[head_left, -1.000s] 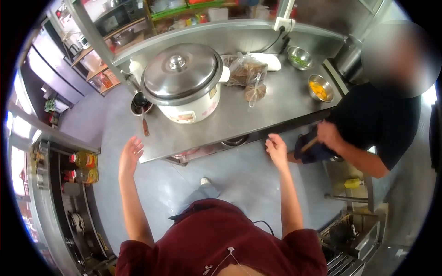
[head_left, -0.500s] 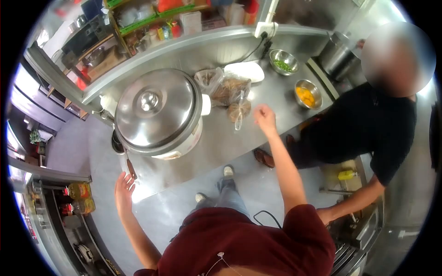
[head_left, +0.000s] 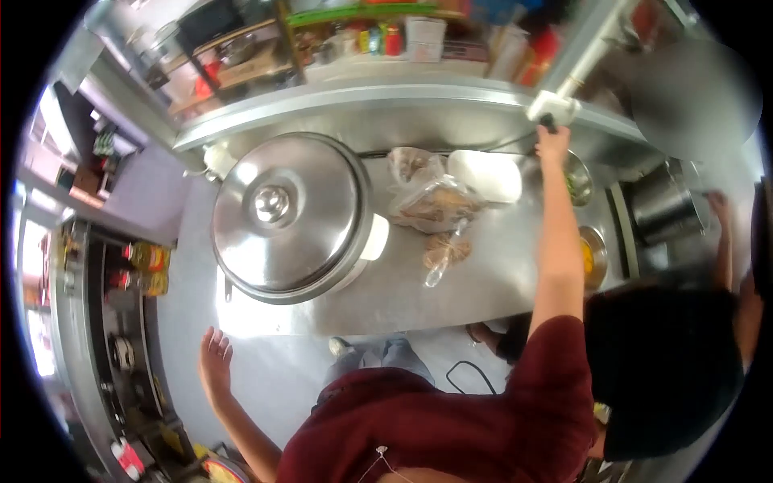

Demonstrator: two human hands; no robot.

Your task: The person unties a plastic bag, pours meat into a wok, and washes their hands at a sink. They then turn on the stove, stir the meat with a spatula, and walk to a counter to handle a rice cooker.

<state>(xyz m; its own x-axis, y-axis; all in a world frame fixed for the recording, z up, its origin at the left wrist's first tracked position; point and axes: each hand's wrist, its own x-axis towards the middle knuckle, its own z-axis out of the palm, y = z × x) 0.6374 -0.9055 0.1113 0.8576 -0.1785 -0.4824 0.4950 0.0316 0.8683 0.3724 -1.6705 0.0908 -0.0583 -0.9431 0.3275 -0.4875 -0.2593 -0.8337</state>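
My right hand [head_left: 552, 148] reaches to the back of the steel counter, its fingers closed round a black plug [head_left: 548, 121] at a white socket box [head_left: 562, 105]. A dark cord runs left from there along the back wall. My left hand [head_left: 215, 361] hangs empty with fingers apart, off the counter's front left edge. Nearest to it on the counter is a large rice cooker [head_left: 291, 216] with a closed steel lid. My right forearm partly covers a metal bowl of chopped greens [head_left: 576, 179] and passes beside a bowl of orange-yellow food [head_left: 589, 256].
Plastic bags of brown food [head_left: 435, 205] and a white tray [head_left: 488, 174] lie mid-counter. A person in a black shirt [head_left: 664, 354] stands close on my right, one hand near a tall steel pot [head_left: 664, 201]. Shelves with oil bottles [head_left: 147, 258] stand left.
My right hand has moved from above the counter, near the bags, back to the plug at the socket. The view has shifted. The other person's hand is now near the steel pot.
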